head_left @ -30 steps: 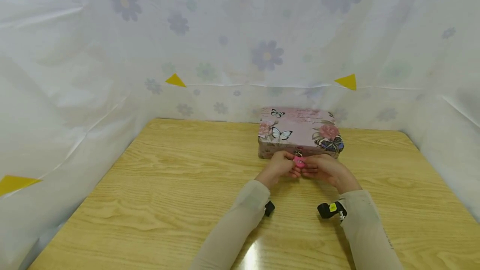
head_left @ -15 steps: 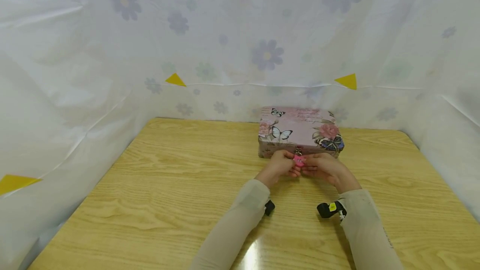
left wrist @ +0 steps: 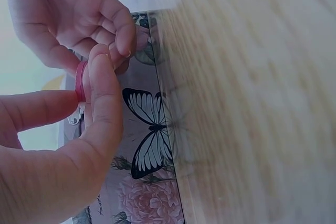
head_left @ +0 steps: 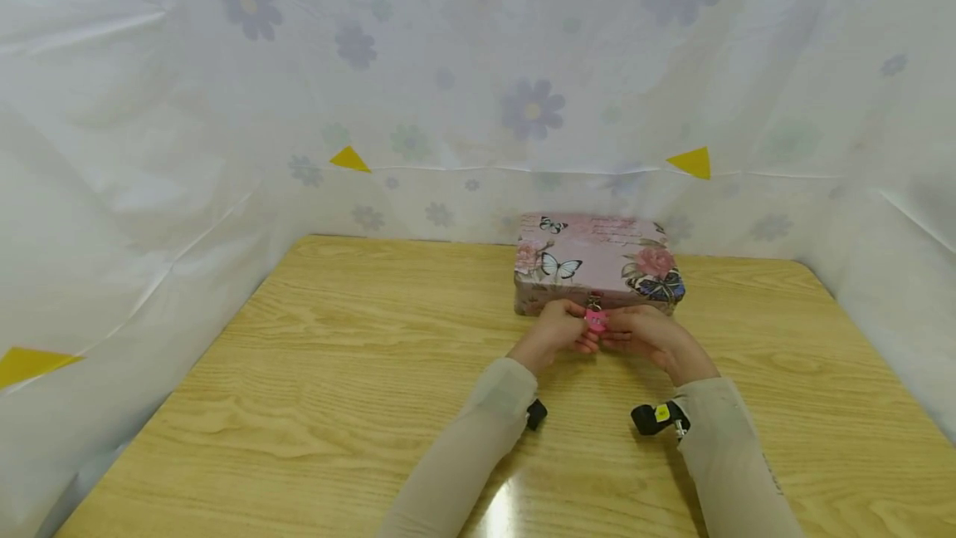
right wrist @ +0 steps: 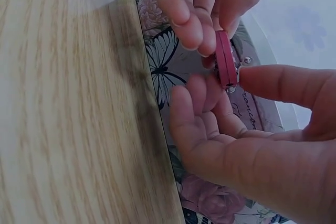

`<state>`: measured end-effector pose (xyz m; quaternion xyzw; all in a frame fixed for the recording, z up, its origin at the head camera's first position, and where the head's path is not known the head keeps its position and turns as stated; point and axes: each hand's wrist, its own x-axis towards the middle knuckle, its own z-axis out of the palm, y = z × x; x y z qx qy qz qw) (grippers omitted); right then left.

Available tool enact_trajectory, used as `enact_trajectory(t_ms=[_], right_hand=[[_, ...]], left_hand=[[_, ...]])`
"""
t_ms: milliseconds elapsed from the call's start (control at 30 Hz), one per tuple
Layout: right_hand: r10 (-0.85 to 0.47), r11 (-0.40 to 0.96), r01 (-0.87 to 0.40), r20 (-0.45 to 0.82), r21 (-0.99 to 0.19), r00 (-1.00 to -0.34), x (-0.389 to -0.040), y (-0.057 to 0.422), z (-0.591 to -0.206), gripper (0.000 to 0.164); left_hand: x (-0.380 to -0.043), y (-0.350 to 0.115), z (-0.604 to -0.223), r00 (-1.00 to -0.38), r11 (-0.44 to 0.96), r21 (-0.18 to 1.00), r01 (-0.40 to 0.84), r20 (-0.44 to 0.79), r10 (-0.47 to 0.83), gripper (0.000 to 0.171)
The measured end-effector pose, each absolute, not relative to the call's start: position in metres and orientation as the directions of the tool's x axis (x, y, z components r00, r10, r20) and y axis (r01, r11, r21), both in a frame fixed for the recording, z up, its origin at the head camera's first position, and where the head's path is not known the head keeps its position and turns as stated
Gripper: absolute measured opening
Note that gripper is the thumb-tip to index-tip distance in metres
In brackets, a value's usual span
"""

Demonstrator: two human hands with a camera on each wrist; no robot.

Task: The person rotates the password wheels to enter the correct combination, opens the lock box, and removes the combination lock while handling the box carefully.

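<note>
A small pink padlock (head_left: 596,321) hangs by its metal shackle at the front clasp of a pink box (head_left: 597,251) printed with butterflies and roses. My left hand (head_left: 556,330) pinches the padlock's left side between thumb and fingers. From the right, my right hand (head_left: 646,335) pinches it too. The right wrist view shows the padlock (right wrist: 226,59) edge-on, its narrow side towards the camera, with the right thumb (right wrist: 273,81) against its lower end. In the left wrist view, the left fingertips partly cover the padlock (left wrist: 80,81). The box's lid is down.
The box stands at the back edge of a wood-grain table (head_left: 358,355). Behind it hangs a white flowered curtain (head_left: 448,90) with yellow triangles, and more sheeting encloses both sides. Black wrist camera mounts (head_left: 660,418) sit under the sleeves.
The padlock has tipped slightly between the fingers, and its shackle shows less as an open loop. Both hands and the box stay in place.
</note>
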<state>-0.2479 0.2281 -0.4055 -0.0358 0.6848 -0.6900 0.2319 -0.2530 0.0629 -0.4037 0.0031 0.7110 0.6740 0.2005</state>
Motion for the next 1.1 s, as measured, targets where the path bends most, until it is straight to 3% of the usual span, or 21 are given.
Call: enact_trajectory(t_ms=[200,600,1100], right_hand=[[-0.337,0.060,0.321,-0.322,-0.945,-0.885,-0.2479,0.2279,-0.4048,0.024],[-0.360,0.059,0.289,-0.290,-0.956,-0.887,-0.2461,0.2267,-0.4033,0.047],[-0.351,0.054,0.288,-0.288,-0.956,-0.891,-0.2464,0.2258,-0.4021,0.046]], left_hand=[[-0.2544,0.0622,-0.4056,-0.919,0.087,0.961,-0.262,-0.276,0.282,0.015],[-0.2540,0.0627,-0.4050,-0.916,0.110,0.955,-0.277,-0.297,0.270,0.012],[-0.2528,0.0621,-0.4038,-0.915,0.099,0.957,-0.274,-0.291,0.278,0.013]])
